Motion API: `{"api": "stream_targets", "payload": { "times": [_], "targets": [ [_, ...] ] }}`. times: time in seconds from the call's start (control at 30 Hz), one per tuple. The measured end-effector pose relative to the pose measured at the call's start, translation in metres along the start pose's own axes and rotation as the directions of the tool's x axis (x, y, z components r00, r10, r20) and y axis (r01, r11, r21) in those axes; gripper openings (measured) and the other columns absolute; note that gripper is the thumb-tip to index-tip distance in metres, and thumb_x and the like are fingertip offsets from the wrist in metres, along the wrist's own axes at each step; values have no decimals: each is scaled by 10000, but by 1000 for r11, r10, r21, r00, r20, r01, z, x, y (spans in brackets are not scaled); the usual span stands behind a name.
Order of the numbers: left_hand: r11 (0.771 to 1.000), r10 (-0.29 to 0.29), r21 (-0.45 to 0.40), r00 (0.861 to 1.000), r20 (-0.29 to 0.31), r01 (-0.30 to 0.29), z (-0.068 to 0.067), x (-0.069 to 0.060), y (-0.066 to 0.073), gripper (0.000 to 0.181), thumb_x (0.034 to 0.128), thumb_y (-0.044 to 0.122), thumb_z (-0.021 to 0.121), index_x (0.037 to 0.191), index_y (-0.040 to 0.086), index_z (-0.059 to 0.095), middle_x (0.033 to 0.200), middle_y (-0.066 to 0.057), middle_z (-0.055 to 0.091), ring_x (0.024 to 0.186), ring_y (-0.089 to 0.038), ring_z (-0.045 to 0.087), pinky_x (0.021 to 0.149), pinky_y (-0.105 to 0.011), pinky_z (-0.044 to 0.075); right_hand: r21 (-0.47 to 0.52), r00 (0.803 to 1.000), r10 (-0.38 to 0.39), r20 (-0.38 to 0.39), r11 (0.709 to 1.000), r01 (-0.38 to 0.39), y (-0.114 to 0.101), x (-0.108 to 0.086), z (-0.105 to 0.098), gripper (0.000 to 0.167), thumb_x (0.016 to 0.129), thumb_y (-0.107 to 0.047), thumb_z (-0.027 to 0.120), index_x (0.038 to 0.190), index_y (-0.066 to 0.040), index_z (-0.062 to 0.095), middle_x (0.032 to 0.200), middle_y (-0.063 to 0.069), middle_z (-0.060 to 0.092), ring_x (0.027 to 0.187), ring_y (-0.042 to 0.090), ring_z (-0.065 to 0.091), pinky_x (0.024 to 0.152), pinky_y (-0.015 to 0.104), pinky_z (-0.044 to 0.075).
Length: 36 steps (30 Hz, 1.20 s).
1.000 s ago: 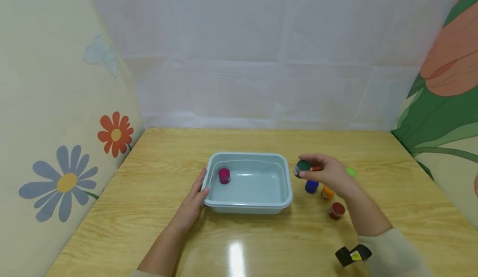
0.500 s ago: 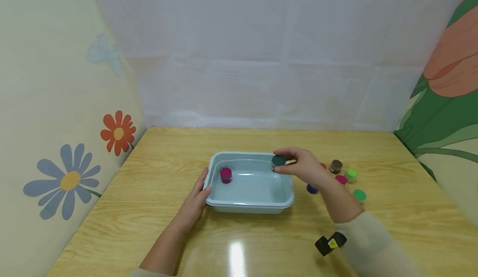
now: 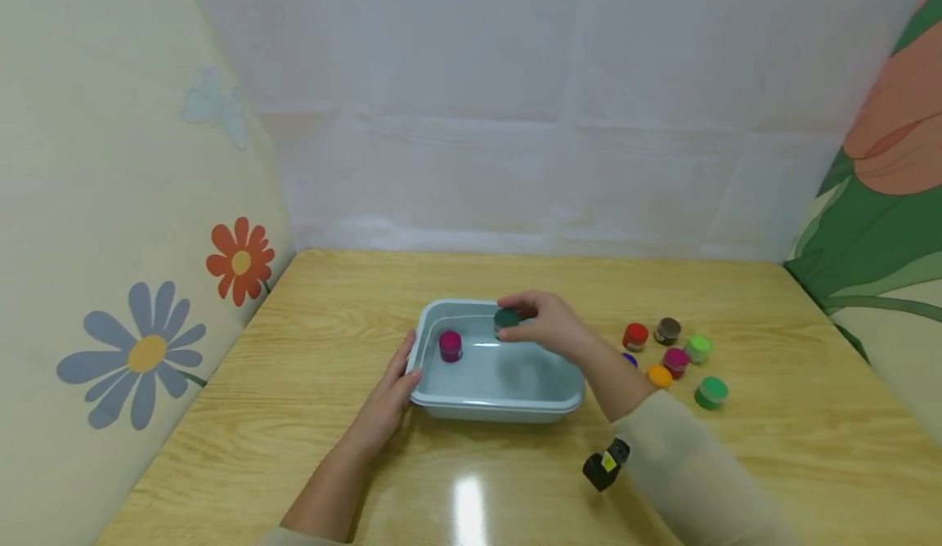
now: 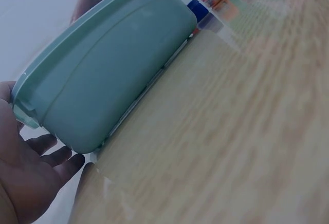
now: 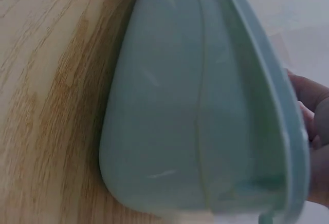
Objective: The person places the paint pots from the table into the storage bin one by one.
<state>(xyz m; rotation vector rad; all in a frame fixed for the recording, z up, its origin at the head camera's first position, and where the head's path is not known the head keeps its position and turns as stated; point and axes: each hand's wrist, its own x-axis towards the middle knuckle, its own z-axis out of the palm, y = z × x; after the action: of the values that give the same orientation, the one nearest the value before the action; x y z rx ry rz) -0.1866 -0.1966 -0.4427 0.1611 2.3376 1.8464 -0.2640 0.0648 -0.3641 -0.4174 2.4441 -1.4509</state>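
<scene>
A pale blue-green plastic basin (image 3: 496,407) stands on the wooden table in the head view. My left hand (image 3: 381,409) holds its left side, thumb at the rim and fingers against the outer wall, as the left wrist view also shows. Over the basin's far part, my right hand (image 3: 546,327) pinches a small paint jar with a dark green lid (image 3: 504,322) between thumb and fingers. One magenta paint jar (image 3: 450,346) sits inside at the left. In the right wrist view the basin wall (image 5: 154,106) hides the dark green jar and much of the right hand.
Right of the basin are several more paint jars, among them a red one (image 3: 635,336), a brown one (image 3: 668,331), an orange one (image 3: 659,377) and a green one (image 3: 710,393). The right forearm partly covers a blue jar (image 3: 629,360). A white sheet (image 3: 456,121) hangs behind the table.
My right hand has carried the dark green paint jar leftward, from beside the basin to above its inside. Jars it covered now show. The left hand stays at the basin's left side.
</scene>
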Motion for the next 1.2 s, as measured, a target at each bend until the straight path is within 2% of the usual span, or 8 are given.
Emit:
{"api": "stream_targets", "payload": {
  "times": [0.13, 0.27, 0.57, 0.83, 1.2],
  "targets": [
    [1000, 9, -4, 1000, -1, -9, 1, 0, 0, 623, 1044, 334, 366, 1592, 246, 83, 1671, -55, 7, 1530, -352, -5, 1204, -571, 102, -10, 1000, 18, 1, 1000, -18, -1, 10, 10, 512, 824, -131, 779, 1300, -39, 614, 1212, 131, 654, 1097, 249, 589, 914, 324, 534],
    [1000, 19, -20, 1000, 1, -19, 3, 0, 1, 620, 1045, 304, 375, 1592, 230, 91, 1669, -78, 13, 1528, -360, 6, 1203, -558, 113, -17, 998, 54, 8, 998, -54, -1, 20, 18, 498, 828, -127, 778, 1297, -67, 620, 1225, 111, 648, 1110, 242, 583, 944, 337, 526],
    [999, 19, -42, 1000, 14, -19, 4, 1, 0, 614, 1049, 272, 370, 1592, 235, 87, 1668, -94, 19, 1521, -368, 71, 1192, -559, 165, -143, 996, 86, 1, 986, -85, 3, 37, 37, 486, 796, -169, 807, 1253, -106, 652, 1170, 83, 665, 1076, 216, 594, 963, 350, 510],
    [998, 26, -61, 999, 23, -24, 4, 1, -1, 619, 1049, 261, 368, 1593, 225, 75, 1666, -111, 12, 1519, -370, 83, 1189, -558, 177, -198, 997, 76, -6, 977, -75, 6, 41, 50, 478, 781, -145, 811, 1231, -87, 661, 1243, 114, 663, 1178, 269, 590, 1068, 405, 447],
    [995, 29, -91, 1000, 10, -28, 4, -1, -1, 616, 1048, 244, 369, 1593, 228, 82, 1666, -105, 2, 1519, -368, 80, 1193, -566, 153, -274, 996, 84, -12, 958, -84, 8, 42, 62, 487, 771, -125, 817, 1227, -59, 661, 1288, 132, 645, 1229, 288, 572, 1097, 411, 423]
  ]
}}
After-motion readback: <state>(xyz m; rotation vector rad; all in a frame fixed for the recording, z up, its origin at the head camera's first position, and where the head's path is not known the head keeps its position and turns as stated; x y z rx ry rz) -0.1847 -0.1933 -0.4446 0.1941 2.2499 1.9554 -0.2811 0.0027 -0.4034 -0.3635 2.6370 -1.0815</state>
